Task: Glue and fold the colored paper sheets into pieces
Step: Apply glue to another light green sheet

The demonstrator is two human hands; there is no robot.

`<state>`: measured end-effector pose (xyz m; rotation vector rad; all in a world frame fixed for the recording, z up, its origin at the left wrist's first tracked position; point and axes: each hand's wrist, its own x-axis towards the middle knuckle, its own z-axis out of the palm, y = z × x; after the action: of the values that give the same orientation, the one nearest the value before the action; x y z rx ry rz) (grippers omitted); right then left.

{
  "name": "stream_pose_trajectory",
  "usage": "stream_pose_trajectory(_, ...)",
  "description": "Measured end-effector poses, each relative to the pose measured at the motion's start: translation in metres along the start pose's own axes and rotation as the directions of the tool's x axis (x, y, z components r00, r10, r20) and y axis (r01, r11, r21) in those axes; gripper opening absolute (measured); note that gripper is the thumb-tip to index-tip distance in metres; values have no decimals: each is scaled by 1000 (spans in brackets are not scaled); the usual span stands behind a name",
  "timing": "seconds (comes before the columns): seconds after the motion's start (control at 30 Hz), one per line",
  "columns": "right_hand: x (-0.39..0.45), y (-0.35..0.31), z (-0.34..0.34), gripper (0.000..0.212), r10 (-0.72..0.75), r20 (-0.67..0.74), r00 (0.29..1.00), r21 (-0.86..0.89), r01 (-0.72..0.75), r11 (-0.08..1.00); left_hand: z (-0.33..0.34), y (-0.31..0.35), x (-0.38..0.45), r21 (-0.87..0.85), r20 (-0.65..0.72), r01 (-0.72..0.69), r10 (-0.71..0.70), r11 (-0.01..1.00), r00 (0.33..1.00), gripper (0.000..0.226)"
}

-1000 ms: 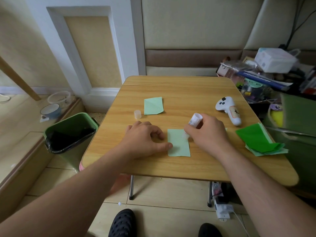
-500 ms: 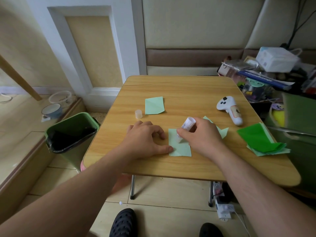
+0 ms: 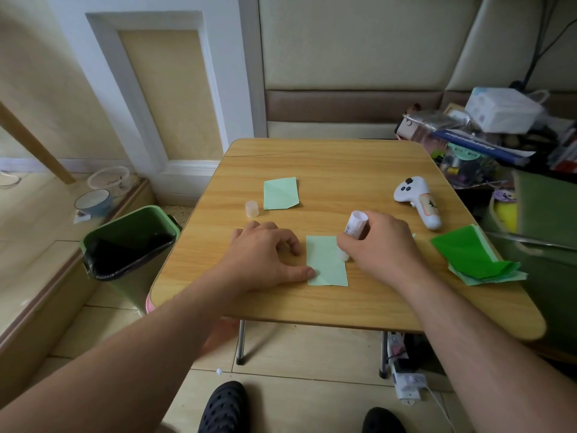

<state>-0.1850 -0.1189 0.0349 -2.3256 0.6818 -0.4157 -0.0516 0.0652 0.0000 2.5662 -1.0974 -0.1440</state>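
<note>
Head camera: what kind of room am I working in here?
Probably a home living space, not a workshop: a small folding wooden table pushed against padded wall panels, a green waste bin beside it, pet-style bowls on the floor.

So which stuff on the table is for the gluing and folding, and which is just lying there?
For the job:
glue stick in the right hand
light green sheet held down by the left hand
folded light green piece
glue cap
green paper pile

Just lying about:
white controller
</note>
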Motion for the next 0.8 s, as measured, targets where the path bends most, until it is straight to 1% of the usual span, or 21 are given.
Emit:
stream_pose_trajectory(0.07,0,-3,4,13,21,-9,1000,77,-20,997,0,0,0,5,1,-3,3,1000,1000,53)
stream_pose_trajectory(0.2,-3,-8,18,17,-8,82,997,164,-5,986,1,-1,0,6,3,-7,7,1000,1000,56)
stream_pose_trajectory(0.27,-5,-10,22,20,-13,108,994,152,-3,988,0,-1,-1,8,9,-10,10,1000,1000,53)
stream_pose_trajectory(0.37,-4,-9,21,23,-17,107,994,118,4,993,0,-1,-1,6,9,-9,9,1000,1000,53)
stream_pose_trajectory(0.57,-3,-1,6,18,-20,67,998,20,18,1000,0,-1,0,-1,11,-5,5,1000,1000,59)
stream_pose_trajectory(0.8,-3,2,-7,15,-24,71,997,-6,24,1000,-1,-1,-1,2,15,-11,11,1000,1000,57)
